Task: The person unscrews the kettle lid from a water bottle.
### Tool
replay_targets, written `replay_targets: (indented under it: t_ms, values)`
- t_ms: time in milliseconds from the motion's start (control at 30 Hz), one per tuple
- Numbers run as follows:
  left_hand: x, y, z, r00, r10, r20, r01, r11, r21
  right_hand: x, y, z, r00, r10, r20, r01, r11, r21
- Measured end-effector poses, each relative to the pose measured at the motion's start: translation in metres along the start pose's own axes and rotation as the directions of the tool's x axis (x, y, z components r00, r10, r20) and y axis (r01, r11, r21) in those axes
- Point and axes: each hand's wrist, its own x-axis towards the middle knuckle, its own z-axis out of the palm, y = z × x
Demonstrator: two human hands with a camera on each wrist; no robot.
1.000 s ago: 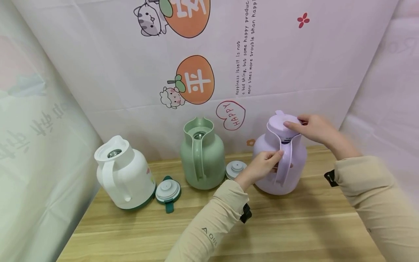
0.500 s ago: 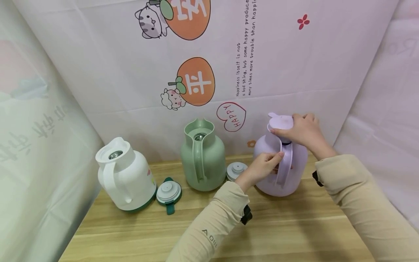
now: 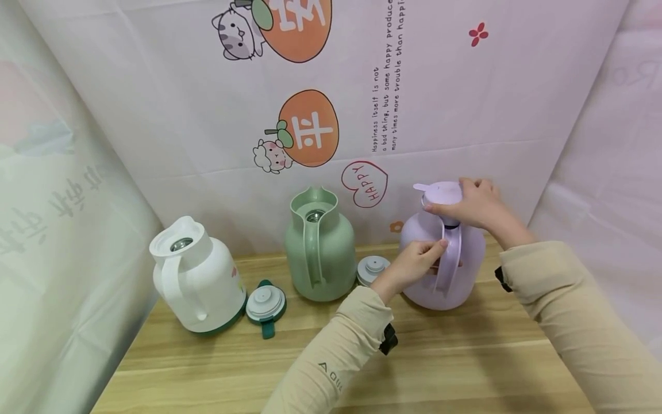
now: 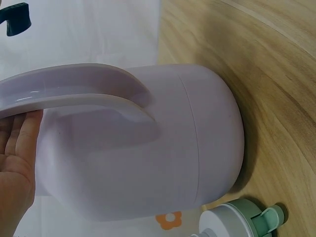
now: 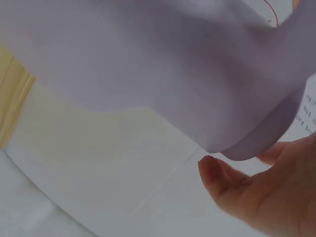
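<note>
A light purple thermos jug [image 3: 470, 276] stands upright at the right of the table, and its side fills much of both wrist views. My left hand [image 3: 412, 263] holds its handle [image 3: 451, 261], with the fingers passing behind the handle in the left wrist view. On top, my right hand [image 3: 478, 204] grips the purple lid [image 3: 442, 194], thumb at the near side and fingers at the far side. The lid sits in the jug's mouth, its tab pointing left. How deep the lid sits is hidden by the hand and the rim.
Left of the purple jug stand a green jug [image 3: 331, 259] and a white jug [image 3: 207, 282], both without lids. A lid with a green tab [image 3: 266, 305] lies upside down between them. Another upturned lid [image 3: 372, 269] lies by the purple jug. A printed cloth [image 3: 439, 103] hangs behind.
The lid has turned counterclockwise, its tab swinging from the back to the left. My right hand has shifted left over the lid. My left hand keeps its place on the handle.
</note>
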Motion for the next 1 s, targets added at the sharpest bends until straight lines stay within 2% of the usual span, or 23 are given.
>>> replay_targets:
  t_ms: [67,167,267,433,600,733,867,1000]
  values:
    - [0.000,0.000,0.000,1.000,-0.001,0.000,0.001,1.000,0.016,-0.001,-0.003,0.004,0.999,0.028,-0.043,-0.030,0.999,-0.038]
    - [0.000,-0.001,0.000,1.000,-0.001,-0.004,0.001,0.999,0.033,-0.002,-0.005,0.008,0.995,0.024,-0.095,-0.033,0.995,-0.094]
    - [0.001,-0.001,0.000,1.000,0.000,-0.005,0.000,0.999,0.032,-0.001,-0.002,0.008,0.994,0.006,-0.106,-0.015,0.997,-0.079]
    - [0.003,-0.001,0.000,1.000,0.006,-0.004,-0.006,1.000,-0.007,0.003,0.007,0.000,0.997,-0.065,-0.046,0.065,0.998,-0.001]
    - [0.003,0.000,-0.001,1.000,0.013,0.013,-0.012,0.999,-0.042,0.005,0.013,-0.007,0.989,-0.140,0.045,0.134,0.985,0.113]
    - [0.002,-0.001,-0.001,1.000,0.022,0.015,-0.022,0.999,-0.034,0.004,0.010,-0.007,0.994,-0.089,0.063,0.082,0.991,0.103]
    - [0.002,-0.002,-0.001,0.999,0.031,0.019,-0.031,0.999,-0.020,0.002,0.005,-0.003,1.000,0.000,0.008,0.000,0.998,0.057]
    - [0.002,-0.002,-0.001,0.999,0.032,0.015,-0.032,0.999,-0.020,0.002,0.003,-0.002,0.999,0.005,-0.043,-0.003,0.999,0.051]
